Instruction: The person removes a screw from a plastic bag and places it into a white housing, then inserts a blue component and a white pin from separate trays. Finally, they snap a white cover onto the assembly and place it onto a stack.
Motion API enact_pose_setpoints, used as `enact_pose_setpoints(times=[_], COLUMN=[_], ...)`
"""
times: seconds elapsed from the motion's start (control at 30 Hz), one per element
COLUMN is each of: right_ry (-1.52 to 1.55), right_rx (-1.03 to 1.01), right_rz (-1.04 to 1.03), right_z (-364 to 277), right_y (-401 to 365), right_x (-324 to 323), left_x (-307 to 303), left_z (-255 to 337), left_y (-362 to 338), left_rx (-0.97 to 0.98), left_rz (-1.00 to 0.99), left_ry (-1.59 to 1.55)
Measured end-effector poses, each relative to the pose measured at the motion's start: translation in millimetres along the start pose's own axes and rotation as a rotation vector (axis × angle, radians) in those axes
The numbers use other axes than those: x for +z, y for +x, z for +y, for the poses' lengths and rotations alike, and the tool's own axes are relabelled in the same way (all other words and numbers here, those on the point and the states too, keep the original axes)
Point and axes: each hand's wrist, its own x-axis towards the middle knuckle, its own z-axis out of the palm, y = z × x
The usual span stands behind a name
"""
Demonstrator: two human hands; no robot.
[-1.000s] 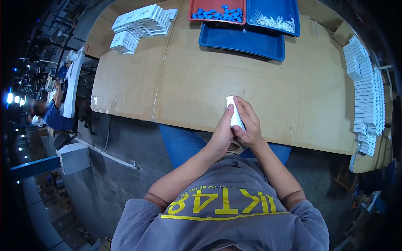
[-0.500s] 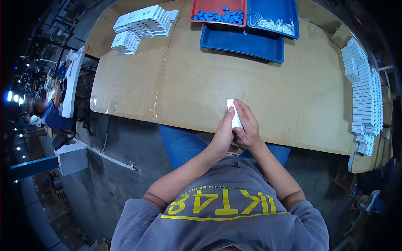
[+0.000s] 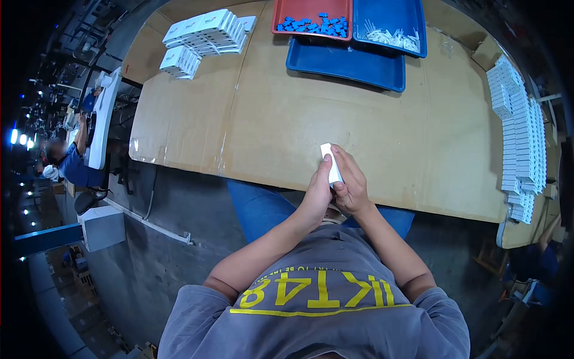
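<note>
A small white box (image 3: 331,163) is held upright between both hands, above the table's near edge. My left hand (image 3: 319,186) presses its thumb against the box's left side. Around the right side wrap the fingers of my right hand (image 3: 351,178), its thumb near the bottom end. The palms and the lower part of the box are hidden. Beyond the hands lies the cardboard-covered table top (image 3: 287,125).
Stacked white boxes (image 3: 203,33) stand at the back left, more stacks (image 3: 519,137) at the right edge. At the back are a red tray (image 3: 311,13) of blue parts, a blue tray (image 3: 388,18) of white pieces and another blue tray (image 3: 347,64). A person (image 3: 75,164) sits far left.
Both hands and the white box have shifted very slightly to the left. At the far right edge, a person's arm has come into view.
</note>
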Motion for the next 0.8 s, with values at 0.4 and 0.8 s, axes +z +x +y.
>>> enact_pose_setpoints(times=[0.4, 0.8], right_ry=[0.042, 0.140], right_rx=[0.053, 0.381], right_rz=[0.011, -0.028], right_z=[-0.9, -10.2], right_y=[0.1, 16.4], right_x=[0.3, -20.5], left_x=[-5.9, -23.0], left_z=[-5.8, -6.7], left_y=[4.0, 26.7], left_rx=[-0.007, 0.355], left_rz=[-0.031, -0.091], left_ry=[-0.043, 0.213])
